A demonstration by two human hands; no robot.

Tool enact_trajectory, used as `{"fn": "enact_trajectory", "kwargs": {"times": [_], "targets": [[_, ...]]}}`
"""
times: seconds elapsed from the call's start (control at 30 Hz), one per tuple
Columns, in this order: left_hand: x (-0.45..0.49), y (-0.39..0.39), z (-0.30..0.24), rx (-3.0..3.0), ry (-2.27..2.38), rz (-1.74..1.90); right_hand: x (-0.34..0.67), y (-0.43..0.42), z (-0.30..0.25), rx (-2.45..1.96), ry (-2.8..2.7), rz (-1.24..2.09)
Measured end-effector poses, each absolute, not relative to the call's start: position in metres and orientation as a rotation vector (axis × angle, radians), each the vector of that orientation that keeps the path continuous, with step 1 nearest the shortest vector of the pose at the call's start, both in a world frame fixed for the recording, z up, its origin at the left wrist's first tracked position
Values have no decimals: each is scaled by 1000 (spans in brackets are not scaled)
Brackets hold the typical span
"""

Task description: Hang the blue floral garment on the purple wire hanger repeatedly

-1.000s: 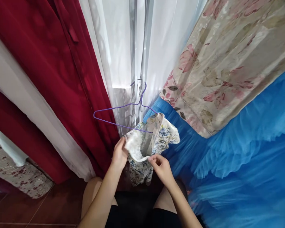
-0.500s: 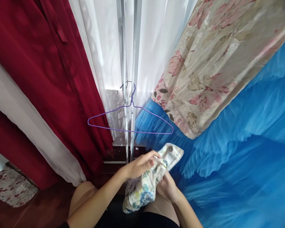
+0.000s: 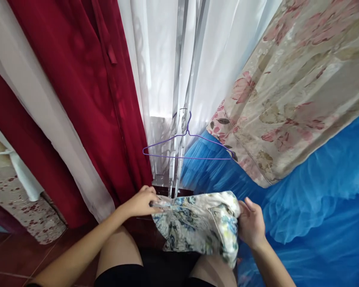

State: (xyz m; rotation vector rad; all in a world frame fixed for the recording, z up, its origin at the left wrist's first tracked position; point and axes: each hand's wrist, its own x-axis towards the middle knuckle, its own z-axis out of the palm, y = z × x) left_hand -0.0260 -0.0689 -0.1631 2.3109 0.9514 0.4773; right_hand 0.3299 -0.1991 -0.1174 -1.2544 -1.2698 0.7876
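A white cloth garment with a blue, green and yellow floral print (image 3: 194, 223) is stretched between my hands above my lap; its exact kind does not show. My left hand (image 3: 143, 202) grips its upper left corner, fingers closed on the fabric. At the right edge, my right hand (image 3: 251, 222) pinches the other end, with its fingertips partly hidden by the cloth. Beyond the garment, a purple wire hanger (image 3: 188, 157) hangs by its hook in front of a pale metal stand, touched by neither hand.
Red drapes (image 3: 119, 119) and a white curtain (image 3: 158, 59) hang behind and to the left. On the right are a beige floral cloth (image 3: 275, 115) and blue tulle (image 3: 311, 207). A thin metal stand (image 3: 182, 79) rises in the middle. Reddish tiles (image 3: 56, 255) show lower left.
The garment was bunched between my close-set hands and is now spread out sideways. My left hand has moved left, my right hand right and up. The view has shifted left.
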Motion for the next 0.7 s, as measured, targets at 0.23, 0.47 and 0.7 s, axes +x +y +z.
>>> {"fn": "enact_trajectory", "kwargs": {"times": [0.23, 0.47, 0.7], "targets": [[-91, 9, -95, 1996, 1166, 1151, 302, -114, -77, -1357, -1848, 520], [-66, 25, -48, 2025, 1109, 1359, 298, -47, -83, -1540, -1784, 269], [-14, 6, -35, 2212, 976, 1359, 290, -92, -90, -1305, -1766, 514]]}}
